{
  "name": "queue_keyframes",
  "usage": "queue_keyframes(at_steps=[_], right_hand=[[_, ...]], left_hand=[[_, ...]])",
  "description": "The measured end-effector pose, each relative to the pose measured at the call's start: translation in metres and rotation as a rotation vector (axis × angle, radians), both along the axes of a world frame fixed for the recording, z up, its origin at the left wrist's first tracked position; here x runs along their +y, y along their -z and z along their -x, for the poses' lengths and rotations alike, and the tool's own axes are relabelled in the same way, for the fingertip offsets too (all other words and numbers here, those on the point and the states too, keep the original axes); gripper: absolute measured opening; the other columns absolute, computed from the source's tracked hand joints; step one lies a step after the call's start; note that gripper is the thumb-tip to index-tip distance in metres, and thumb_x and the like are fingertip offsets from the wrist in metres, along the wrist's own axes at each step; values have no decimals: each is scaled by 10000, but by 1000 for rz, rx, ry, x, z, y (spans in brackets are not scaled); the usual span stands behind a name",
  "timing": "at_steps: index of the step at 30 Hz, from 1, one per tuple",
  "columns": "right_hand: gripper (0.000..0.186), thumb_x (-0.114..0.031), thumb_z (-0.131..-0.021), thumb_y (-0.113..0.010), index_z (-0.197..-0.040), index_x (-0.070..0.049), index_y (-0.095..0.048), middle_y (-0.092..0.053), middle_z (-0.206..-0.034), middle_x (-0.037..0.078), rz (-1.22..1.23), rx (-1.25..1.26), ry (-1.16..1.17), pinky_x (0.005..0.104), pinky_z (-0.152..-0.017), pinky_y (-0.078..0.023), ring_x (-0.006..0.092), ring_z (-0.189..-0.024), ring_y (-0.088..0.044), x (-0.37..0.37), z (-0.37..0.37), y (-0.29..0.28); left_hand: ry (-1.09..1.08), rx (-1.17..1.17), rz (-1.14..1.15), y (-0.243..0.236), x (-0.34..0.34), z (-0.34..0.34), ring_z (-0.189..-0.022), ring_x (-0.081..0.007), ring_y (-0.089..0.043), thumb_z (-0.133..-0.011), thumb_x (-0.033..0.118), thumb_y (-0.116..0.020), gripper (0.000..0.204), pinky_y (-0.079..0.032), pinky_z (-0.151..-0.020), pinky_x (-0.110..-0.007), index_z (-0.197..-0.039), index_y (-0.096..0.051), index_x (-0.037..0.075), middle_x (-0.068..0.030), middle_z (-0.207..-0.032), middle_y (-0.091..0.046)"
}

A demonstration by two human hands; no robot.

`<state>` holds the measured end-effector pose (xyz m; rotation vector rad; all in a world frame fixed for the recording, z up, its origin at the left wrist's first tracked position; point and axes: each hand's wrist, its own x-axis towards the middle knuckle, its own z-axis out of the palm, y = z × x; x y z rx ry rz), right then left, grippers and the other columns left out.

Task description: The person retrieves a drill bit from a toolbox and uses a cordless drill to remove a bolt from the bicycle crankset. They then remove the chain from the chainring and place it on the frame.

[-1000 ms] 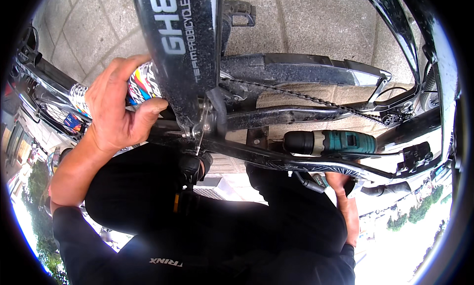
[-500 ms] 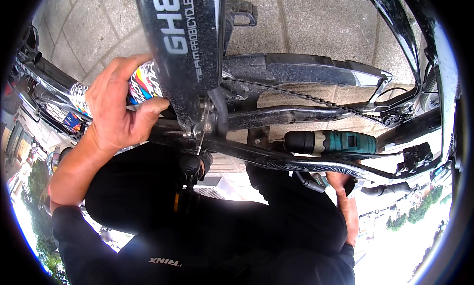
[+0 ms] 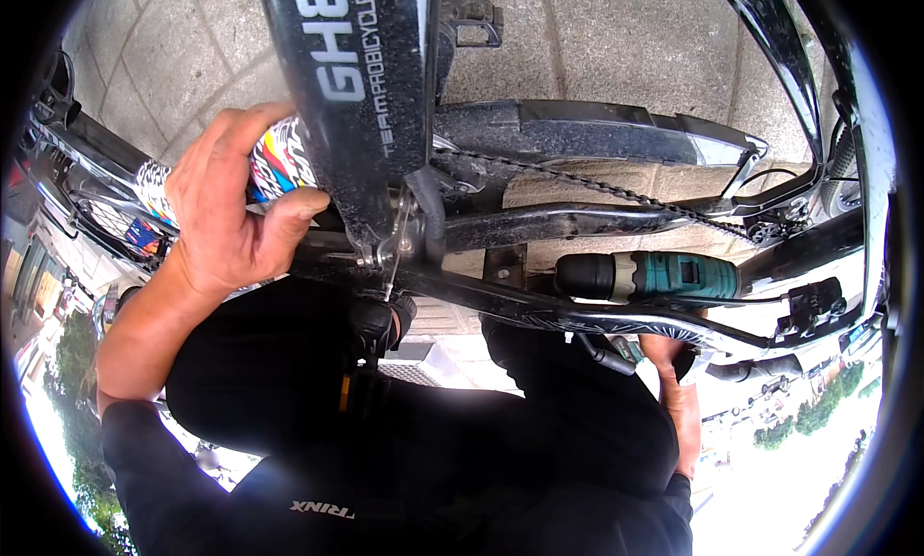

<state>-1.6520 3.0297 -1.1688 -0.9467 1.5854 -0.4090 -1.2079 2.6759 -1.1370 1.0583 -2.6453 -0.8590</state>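
Left hand point(image 3: 226, 209), fingers clamped on the spray can point(image 3: 281, 161) at 10 o'clock beside the frame point(image 3: 356, 103). Right hand point(image 3: 679, 387) at 4 o'clock grips the drill point(image 3: 645, 277), fingers hidden, can't tell. Chain point(image 3: 597, 185) work looks midway.

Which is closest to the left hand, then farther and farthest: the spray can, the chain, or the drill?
From the left hand:
1. Spray can, gripped in that hand, left of the frame tube.
2. Chain, middle, running rightward.
3. Drill, teal and black, right side on the pavement.
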Motion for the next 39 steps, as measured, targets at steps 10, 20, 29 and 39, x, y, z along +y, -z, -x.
queue_keyframes(at_steps=[10, 20, 29, 39], right_hand=[[687, -165, -925, -772, -1506, -127, -407, -557, -1457, 132, -52, -68, 254, 449, -1124, -460, 288, -1322, -567, -16, -11, -9], [880, -97, -864, -846, -1568, -126, -319, -529, -1479, 150, 35, 72, -38, 431, -1117, -495, 266, -1312, -577, -12, -4, -6], [458, -336, -993, -660, -1394, -129, -581, -623, -1419, 88, -157, 72, 173, 458, -1183, -370, 292, -1349, -551, -23, -18, -12], [465, -358, -982, -675, -1372, -113, -613, -637, -1386, 110, -326, -213, 549, 473, -1149, -399, 300, -1307, -575, -13, -22, 2]], left_hand=[[-2, -8, 1, -1, 2, 2, -718, -308, -639, -921, 401, -773, 574, -512, -637, -357, -1234, -623, -56, -168, -924, -662], [1, 2, 4, 1, 0, 2, -720, -315, -639, -925, 422, -768, 578, -511, -635, -360, -1228, -629, -51, -164, -915, -658], [6, 4, 16, 1, 1, 1, -719, -293, -641, -928, 435, -766, 584, -509, -631, -350, -1231, -628, -44, -153, -914, -659], [-10, -35, -25, -2, 0, 2, -744, -325, -648, -916, 442, -773, 585, -518, -658, -362, -1234, -634, -30, -161, -933, -670]])
